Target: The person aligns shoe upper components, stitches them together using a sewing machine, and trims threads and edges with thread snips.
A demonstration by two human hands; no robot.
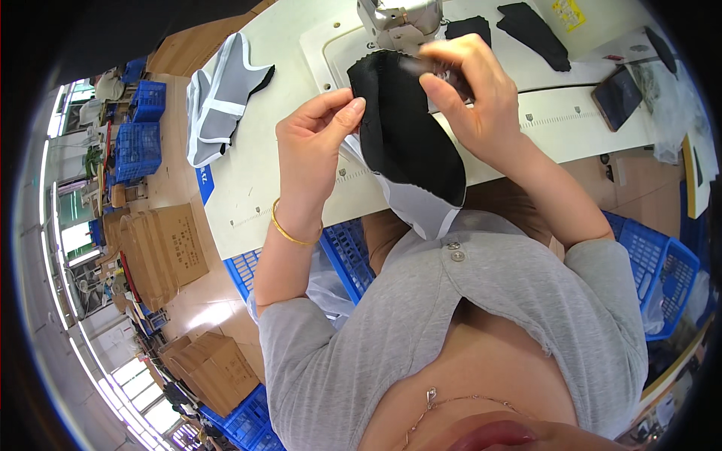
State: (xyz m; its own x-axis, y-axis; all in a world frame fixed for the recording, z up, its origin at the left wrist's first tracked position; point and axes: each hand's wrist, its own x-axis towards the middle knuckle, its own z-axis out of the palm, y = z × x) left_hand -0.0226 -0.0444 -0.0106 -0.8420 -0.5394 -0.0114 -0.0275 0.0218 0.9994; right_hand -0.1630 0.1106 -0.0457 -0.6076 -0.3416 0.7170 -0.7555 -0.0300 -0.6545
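My left hand point(323, 124) pinches the left edge of a black fabric piece point(410, 128) between thumb and fingertips. The fabric hangs over the table's near edge, and its lower end shows a grey panel point(421, 207) with white trim. At the piece's upper right, my right hand point(481, 98) is curled round a small dark metal tool point(455, 77), partly hidden by the fingers and smeared by motion, so its kind is unclear. Just beyond the fabric's top edge stands the metal head of a sewing machine point(402, 22).
A grey and white sewn piece point(226, 105) lies on the white table point(286, 177) at left. Black fabric pieces point(534, 34) and a phone point(618, 98) lie to the right. Blue crates point(650, 267) flank me below the table; cardboard boxes point(162, 252) stand on the floor at left.
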